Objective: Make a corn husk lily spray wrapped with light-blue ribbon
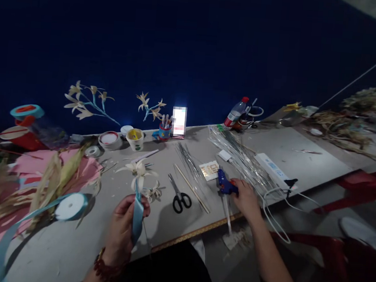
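Blue ribbon and pale flower, pinched between left hand's thumb and fingers, glue gun, gripped in curled right hand, scissors lying between.

No text can be read; bottle label blurred

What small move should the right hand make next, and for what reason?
Probably the right hand should bring the blue glue gun toward the light-blue ribbon, because the left hand holds this ribbon just below the pale flower, and the right hand's fingers are at the gun.
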Tool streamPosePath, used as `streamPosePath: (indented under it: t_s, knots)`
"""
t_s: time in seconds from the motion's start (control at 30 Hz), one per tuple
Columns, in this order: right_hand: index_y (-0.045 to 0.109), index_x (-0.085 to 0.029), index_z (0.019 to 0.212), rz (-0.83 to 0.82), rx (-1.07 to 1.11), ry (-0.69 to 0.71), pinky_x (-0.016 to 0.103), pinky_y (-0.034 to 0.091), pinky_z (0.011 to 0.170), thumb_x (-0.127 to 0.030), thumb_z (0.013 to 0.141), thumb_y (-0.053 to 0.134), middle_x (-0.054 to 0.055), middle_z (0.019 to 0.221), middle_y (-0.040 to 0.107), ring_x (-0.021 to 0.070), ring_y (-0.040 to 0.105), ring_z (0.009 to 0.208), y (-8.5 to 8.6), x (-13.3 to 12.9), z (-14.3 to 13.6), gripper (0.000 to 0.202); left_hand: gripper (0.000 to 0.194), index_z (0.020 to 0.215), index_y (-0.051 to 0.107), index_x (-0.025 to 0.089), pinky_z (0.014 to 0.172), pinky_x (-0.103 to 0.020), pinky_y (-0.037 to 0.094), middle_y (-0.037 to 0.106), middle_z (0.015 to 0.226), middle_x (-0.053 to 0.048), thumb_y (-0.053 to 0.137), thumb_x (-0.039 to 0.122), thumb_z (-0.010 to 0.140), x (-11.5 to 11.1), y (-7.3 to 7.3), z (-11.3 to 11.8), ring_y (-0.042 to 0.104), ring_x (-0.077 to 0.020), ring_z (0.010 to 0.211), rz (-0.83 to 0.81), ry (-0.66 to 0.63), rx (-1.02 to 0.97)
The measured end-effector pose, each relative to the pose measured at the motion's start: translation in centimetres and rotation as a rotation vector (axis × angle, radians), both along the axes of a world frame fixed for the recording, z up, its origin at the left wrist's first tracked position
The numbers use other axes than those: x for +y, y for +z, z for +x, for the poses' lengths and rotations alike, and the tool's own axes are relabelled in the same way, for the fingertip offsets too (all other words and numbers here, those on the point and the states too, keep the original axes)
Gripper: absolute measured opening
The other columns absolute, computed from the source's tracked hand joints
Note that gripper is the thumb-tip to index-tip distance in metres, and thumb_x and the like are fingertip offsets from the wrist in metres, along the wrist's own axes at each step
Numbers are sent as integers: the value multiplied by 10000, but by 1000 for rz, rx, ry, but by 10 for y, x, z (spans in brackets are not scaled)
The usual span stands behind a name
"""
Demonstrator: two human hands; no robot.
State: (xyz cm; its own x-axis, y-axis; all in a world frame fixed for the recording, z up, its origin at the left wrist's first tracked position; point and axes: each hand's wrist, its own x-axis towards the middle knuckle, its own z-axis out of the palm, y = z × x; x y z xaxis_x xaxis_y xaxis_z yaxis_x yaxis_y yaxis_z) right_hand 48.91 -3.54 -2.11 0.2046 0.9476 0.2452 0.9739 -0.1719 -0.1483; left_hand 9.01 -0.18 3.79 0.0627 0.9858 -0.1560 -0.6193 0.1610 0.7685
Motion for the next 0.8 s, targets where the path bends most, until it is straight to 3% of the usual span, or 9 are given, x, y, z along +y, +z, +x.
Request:
streamPosePath:
  t_s: [0.37, 0.47, 0.6, 0.7, 0.8]
  knots:
    - [598, -199, 1201, -81, 210, 24, 421, 465, 937, -116, 744, 502, 118, 1208, 617, 297, 601, 1088, 13, 7, 13, 474, 194, 720, 696, 166, 550, -207, 485, 656, 716, -21, 810, 320, 689, 0, 1, 0, 560, -103, 578, 31, 10, 10]
    - [597, -193, 1186, -101, 323, -5, 431, 487, 915, -204, 757, 535, 121, 1171, 660, 304, 629, 1060, 10, 8, 19, 433, 191, 714, 697, 159, 556, -209, 490, 655, 711, -24, 810, 311, 689, -1, 1, 0, 558, -101, 577, 22, 3, 16]
    - [601, -183, 1145, -123, 502, -59, 350, 557, 681, -352, 813, 488, 91, 961, 732, 237, 695, 765, 4, 11, 23, 389, 172, 723, 696, 164, 564, -202, 490, 656, 715, -21, 804, 295, 699, -1, 2, 0, 569, -102, 596, 31, -5, 10]
    - [636, -165, 1029, -146, 595, -96, 301, 517, 502, -382, 811, 442, 60, 767, 729, 190, 637, 531, 4, 13, 21, 363, 171, 716, 694, 158, 560, -203, 487, 656, 717, -26, 794, 297, 712, -1, 3, 1, 562, -99, 586, 52, -10, 11]
    - [646, -153, 1019, -108, 603, -142, 306, 492, 494, -418, 765, 496, 64, 739, 710, 193, 609, 524, 9, 11, 17, 396, 176, 709, 694, 156, 556, -206, 485, 658, 716, -31, 791, 304, 716, -1, 3, 2, 565, -103, 587, 48, -12, 8]
